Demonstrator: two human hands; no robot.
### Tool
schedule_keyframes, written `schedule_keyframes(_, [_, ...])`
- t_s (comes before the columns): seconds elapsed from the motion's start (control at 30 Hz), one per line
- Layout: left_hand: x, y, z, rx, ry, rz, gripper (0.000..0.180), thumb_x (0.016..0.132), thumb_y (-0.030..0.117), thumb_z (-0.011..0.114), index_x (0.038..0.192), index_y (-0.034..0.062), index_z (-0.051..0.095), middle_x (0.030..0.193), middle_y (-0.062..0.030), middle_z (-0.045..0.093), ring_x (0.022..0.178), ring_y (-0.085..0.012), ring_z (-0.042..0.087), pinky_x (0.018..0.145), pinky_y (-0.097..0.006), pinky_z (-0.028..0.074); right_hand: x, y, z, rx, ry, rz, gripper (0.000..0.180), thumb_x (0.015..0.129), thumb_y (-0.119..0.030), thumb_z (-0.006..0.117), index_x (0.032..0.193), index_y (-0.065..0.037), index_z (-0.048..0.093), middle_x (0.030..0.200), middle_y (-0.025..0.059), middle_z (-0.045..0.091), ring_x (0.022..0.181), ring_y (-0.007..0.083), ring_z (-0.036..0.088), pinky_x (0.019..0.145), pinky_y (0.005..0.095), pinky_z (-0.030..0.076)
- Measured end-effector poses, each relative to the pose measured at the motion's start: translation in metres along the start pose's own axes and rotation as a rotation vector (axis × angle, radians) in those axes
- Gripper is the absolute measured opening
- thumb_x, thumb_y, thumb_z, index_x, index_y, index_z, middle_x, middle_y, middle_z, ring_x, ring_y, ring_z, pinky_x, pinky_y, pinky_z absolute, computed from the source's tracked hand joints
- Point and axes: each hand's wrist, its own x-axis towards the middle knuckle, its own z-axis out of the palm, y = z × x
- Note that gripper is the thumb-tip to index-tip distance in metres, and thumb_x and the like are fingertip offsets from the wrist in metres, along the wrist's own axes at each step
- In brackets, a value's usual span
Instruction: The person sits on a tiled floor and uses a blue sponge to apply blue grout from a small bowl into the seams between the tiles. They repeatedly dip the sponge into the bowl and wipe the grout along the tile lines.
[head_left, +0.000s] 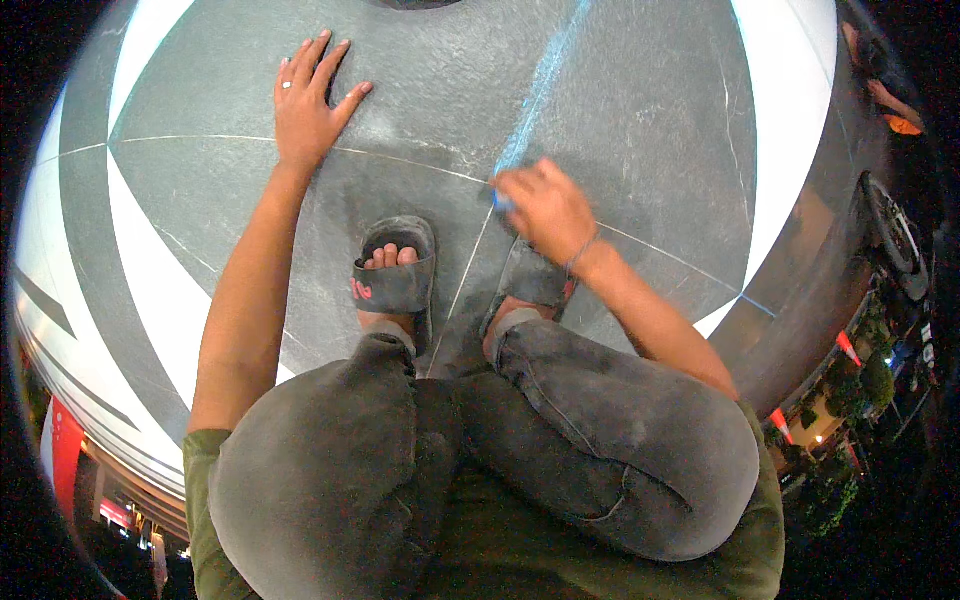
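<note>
grey floor [620,110]: l hand [305,100] flat, r hand [545,208] grips blue chalk [500,202].

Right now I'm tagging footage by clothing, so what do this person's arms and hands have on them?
Both forearms are bare. The left hand wears a pale ring on one finger. The right hand has a thin bracelet at the wrist. Olive-green short sleeves show at the upper arms.

The left hand [305,105] is pressing flat on the grey floor [640,110] while the right hand [545,210] is gripping blue chalk [500,202].
</note>
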Motion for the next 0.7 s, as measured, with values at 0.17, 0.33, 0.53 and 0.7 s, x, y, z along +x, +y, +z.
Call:
schedule_keyframes(0.17, [0.002,0.002,0.004,-0.005,0.007,0.003,0.062,0.088,0.048,0.077,0.141,0.0192,0.063,0.155,-0.0043,0.052,0.145,-0.0289,0.046,0.121,-0.052,0.031,-0.033,-0.013,0.009,-0.053,0.105,-0.04,0.053,0.075,-0.014,0.077,0.127,-0.017,0.067,0.132,-0.0006,0.066,0.105,0.025,0.059,0.087,0.04,0.051])
schedule_keyframes(0.33, [0.002,-0.003,0.009,-0.01,0.037,0.011,0.062,0.088,0.052,0.075,0.14,0.0208,0.064,0.154,-0.0029,0.053,0.144,-0.0287,0.047,0.121,-0.054,0.03,-0.028,-0.015,0.019,-0.205,0.095,-0.025,0.051,0.079,-0.014,0.071,0.13,-0.017,0.067,0.136,0.0006,0.064,0.104,0.025,0.058,0.084,0.0387,0.049])
schedule_keyframes(0.53, [-0.004,-0.002,0.003,0.013,0.0,0.001,0.062,0.089,0.046,0.077,0.142,0.0187,0.062,0.155,-0.0057,0.052,0.145,-0.0301,0.045,0.121,-0.052,0.03,-0.029,-0.043,0.024,-0.103,-0.161,0.0,0.041,0.082,-0.015,0.072,0.123,-0.012,0.069,0.124,0.0045,0.07,0.101,0.0254,0.061,0.084,0.0407,0.051])
schedule_keyframes(0.7, [0.002,0.002,0.007,-0.01,0.011,0.013,0.062,0.089,0.047,0.076,0.142,0.0188,0.062,0.156,-0.0053,0.051,0.145,-0.0299,0.045,0.122,-0.053,0.03,-0.02,-0.019,0.01,0.391,0.063,0.071,0.034,0.087,-0.017,0.073,0.121,-0.01,0.071,0.113,0.0119,0.075,0.106,0.0292,0.068,0.093,0.0406,0.054])
